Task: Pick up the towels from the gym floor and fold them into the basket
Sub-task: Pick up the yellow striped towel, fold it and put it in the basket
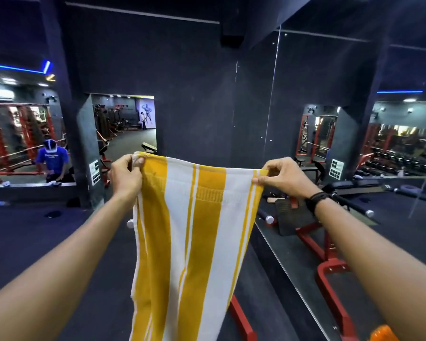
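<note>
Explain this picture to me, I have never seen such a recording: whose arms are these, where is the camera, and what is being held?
There is no machine: the camera sits on a person's head and looks forward and down, so the two bare arms are that person's own. The left hand and the right hand each pinch an upper corner of a yellow and white striped towel, held up so that it hangs down. Behind it are the dark gym floor, a mirror wall and a red bench frame. No basket can be clearly made out.
</note>
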The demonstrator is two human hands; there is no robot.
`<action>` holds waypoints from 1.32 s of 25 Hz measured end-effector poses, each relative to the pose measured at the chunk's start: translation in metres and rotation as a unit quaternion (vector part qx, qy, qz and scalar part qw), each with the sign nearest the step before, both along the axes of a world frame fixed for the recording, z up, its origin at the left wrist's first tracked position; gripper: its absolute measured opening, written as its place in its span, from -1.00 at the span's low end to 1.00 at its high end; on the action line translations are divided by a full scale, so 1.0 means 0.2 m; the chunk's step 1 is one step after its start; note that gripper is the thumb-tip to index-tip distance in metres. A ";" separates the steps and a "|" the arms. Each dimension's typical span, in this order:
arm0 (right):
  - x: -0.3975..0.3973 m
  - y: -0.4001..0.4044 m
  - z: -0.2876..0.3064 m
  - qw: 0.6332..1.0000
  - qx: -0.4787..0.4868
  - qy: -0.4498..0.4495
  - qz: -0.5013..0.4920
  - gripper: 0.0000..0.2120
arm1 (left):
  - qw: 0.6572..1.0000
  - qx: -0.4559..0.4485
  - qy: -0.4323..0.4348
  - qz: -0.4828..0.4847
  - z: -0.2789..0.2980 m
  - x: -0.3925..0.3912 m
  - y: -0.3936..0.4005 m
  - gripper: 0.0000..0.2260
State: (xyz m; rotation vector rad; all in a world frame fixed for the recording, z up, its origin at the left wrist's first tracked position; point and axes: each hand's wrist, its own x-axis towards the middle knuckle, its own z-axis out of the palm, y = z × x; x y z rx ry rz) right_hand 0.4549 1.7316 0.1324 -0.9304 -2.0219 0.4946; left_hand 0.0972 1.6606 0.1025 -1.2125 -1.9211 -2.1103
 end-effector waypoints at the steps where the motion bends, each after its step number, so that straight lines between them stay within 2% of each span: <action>1: -0.02 -0.01 0.00 0.997 -0.019 0.074 0.019 -0.73 | 1.000 0.001 -0.011 -0.003 -0.01 -0.03 0.01 -0.83; 3: -0.06 -0.01 -0.02 0.982 -0.029 0.179 0.043 -0.71 | 1.000 0.000 -0.026 -0.011 -0.03 -0.06 0.01 -0.82; 7: -0.12 -0.01 -0.07 0.979 0.013 0.203 0.018 -0.78 | 0.999 -0.026 -0.020 -0.028 -0.09 -0.08 0.00 -0.85; 8: -0.12 0.00 -0.09 0.986 0.013 0.162 0.023 -0.81 | 0.998 -0.026 -0.026 -0.042 -0.10 -0.09 0.01 -0.84; 9: -0.13 0.01 -0.12 0.996 0.009 0.081 0.022 -0.85 | 0.997 -0.039 -0.031 -0.066 -0.13 -0.12 0.02 -0.83; 11: -0.11 0.04 -0.21 0.998 0.006 -0.061 -0.011 -0.85 | 0.986 -0.118 -0.021 -0.117 -0.20 -0.16 0.04 -0.81; 14: -0.04 0.06 -0.26 0.990 -0.042 -0.136 -0.010 -0.82 | 0.935 -0.296 0.018 -0.196 -0.23 -0.17 -0.02 -0.83; 15: -0.02 0.07 -0.22 0.988 -0.059 -0.138 0.020 -0.81 | 0.925 -0.305 0.015 -0.227 -0.19 -0.15 -0.04 -0.83; 16: 0.01 0.07 -0.16 0.991 -0.078 -0.098 0.053 -0.82 | 0.929 -0.264 -0.014 -0.258 -0.13 -0.12 -0.05 -0.82; 17: 0.02 0.06 -0.09 0.992 -0.103 -0.015 0.074 -0.84 | 0.937 -0.188 -0.059 -0.287 -0.06 -0.08 -0.06 -0.79; 18: 0.02 0.05 -0.02 0.984 -0.129 0.081 0.090 -0.78 | 0.932 -0.107 -0.098 -0.332 0.01 -0.05 -0.06 -0.67; 19: 0.03 0.05 0.01 0.973 -0.164 0.133 0.096 -0.64 | 0.919 -0.082 -0.099 -0.374 0.04 -0.02 -0.05 -0.51; 21: 0.02 0.01 -0.07 0.971 -0.206 0.090 0.086 -0.46 | 0.900 -0.187 -0.045 -0.391 -0.04 0.05 -0.07 -0.26; 22: 0.02 0.00 -0.16 0.970 -0.221 0.074 0.070 -0.44 | 0.892 -0.240 -0.028 -0.381 -0.13 0.03 -0.06 -0.22; 25: 0.07 -0.01 -0.35 0.956 -0.273 0.101 0.044 -0.27 | 0.878 -0.310 -0.083 -0.355 -0.25 -0.02 -0.07 -0.34; 28: 0.13 0.01 -0.41 0.932 -0.339 0.108 0.064 -0.20 | 0.838 -0.367 -0.131 -0.382 -0.27 -0.05 -0.12 -0.48; 30: 0.13 0.02 -0.35 0.930 -0.351 0.089 0.054 -0.30 | 0.826 -0.369 -0.154 -0.398 -0.22 0.00 -0.12 -0.53; 32: 0.14 0.05 -0.24 0.925 -0.340 0.152 0.074 -0.57 | 0.854 -0.275 -0.205 -0.391 -0.16 0.04 -0.09 -0.67; 33: 0.14 0.05 -0.17 0.919 -0.332 0.185 0.102 -0.62 | 0.859 -0.221 -0.227 -0.403 -0.11 0.05 -0.09 -0.73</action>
